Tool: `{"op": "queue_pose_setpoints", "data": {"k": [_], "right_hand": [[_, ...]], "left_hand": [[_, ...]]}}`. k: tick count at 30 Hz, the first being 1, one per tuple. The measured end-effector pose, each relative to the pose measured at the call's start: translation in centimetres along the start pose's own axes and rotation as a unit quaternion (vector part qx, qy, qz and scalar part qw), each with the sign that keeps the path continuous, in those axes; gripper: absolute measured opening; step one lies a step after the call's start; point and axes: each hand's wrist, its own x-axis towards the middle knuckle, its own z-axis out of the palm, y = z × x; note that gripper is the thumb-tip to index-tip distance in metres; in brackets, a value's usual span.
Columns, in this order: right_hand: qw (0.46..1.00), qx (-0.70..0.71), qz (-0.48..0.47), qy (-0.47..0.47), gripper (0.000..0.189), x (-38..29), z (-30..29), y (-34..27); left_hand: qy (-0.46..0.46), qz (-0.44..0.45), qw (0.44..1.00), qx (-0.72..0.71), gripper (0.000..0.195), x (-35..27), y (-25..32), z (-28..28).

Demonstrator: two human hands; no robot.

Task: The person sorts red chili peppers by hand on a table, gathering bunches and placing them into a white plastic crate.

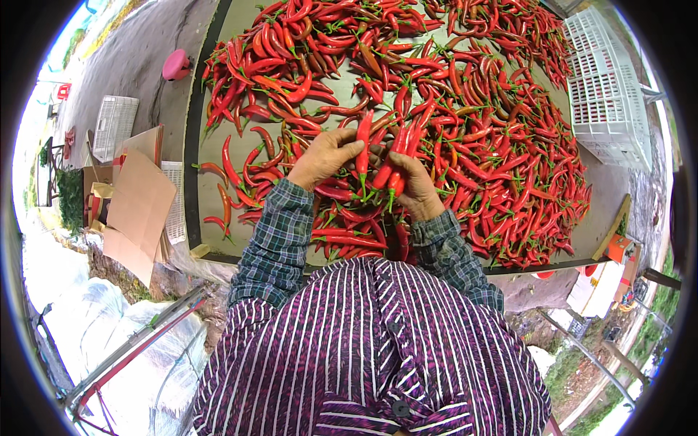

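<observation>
My left hand [330,155] pinches one red chili pepper [363,144] between thumb and fingers, its green stem pointing down toward me. In my right hand [415,182] is a small bunch of red chili peppers [401,150], with stems also toward me. Both hands are close together above the near middle of the table. Beneath and around them, many loose red chili peppers [523,180] cover the sorting table [218,240], some of them darker brownish red. Several more chili peppers [232,161] lie scattered left of my left forearm.
A white plastic crate [606,90] rests on the table's right edge. Left of the table stand cardboard sheets [139,196], another white crate [115,128] and a pink stool [176,65]. An orange box [620,249] sits by the near right corner. Dark edging [192,163] borders the table's left side.
</observation>
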Motion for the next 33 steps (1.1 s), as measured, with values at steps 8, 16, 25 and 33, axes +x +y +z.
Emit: {"op": "queue_pose_setpoints", "data": {"k": [8, 16, 25, 33], "right_hand": [[0.999, 0.019, 0.024, -0.027, 0.026, -0.5, 0.3, 2.7], [1.000, 0.013, -0.009, 0.012, 0.018, -1.6, 1.2, 4.0], [0.994, 0.094, -0.047, 0.043, 0.041, -2.1, -1.7, 2.1], [0.985, 0.168, -0.025, -0.003, 0.043, -0.8, -6.5, 1.4]], "left_hand": [[0.124, 0.165, 0.938, 0.277, 0.034, -1.3, -3.1, 1.4], [0.208, 0.168, 0.905, 0.332, 0.030, -2.7, -4.9, 2.9], [0.200, 0.174, 0.926, 0.268, 0.027, 0.0, -2.8, 1.8], [0.260, 0.093, 0.879, 0.390, 0.033, 3.6, -3.7, -3.4]]}}
